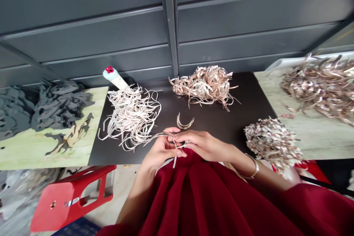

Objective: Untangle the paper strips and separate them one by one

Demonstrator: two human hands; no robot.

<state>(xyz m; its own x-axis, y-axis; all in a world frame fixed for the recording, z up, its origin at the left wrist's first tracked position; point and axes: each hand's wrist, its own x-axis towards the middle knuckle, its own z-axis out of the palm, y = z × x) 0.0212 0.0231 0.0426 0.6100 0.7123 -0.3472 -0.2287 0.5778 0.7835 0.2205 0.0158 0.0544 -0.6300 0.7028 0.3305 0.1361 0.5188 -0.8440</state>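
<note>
At the front edge of the dark tabletop, my left hand (pixel 162 151) is closed with thin pale strips (pixel 174 162) pinched in its fingers. One strip end hangs below the fingers, and another runs out to the left. My right hand (pixel 203 144) meets it from the right, its fingertips closed on the same strips; the exact grip is partly hidden. Just beyond my fingers lies a small curved bundle of gold strips (pixel 184 122). A loose heap of white strips (pixel 131 116) spreads to the left of my hands.
A tangled pile of rose-gold strips (pixel 207 85) sits at the back. Short metallic pieces (pixel 272 142) and a larger strip heap (pixel 323 84) lie on the right. Dark grey cut pieces (pixel 59 105) are at the left. A white bottle (pixel 114 77) and red stool (pixel 58 201) stand nearby.
</note>
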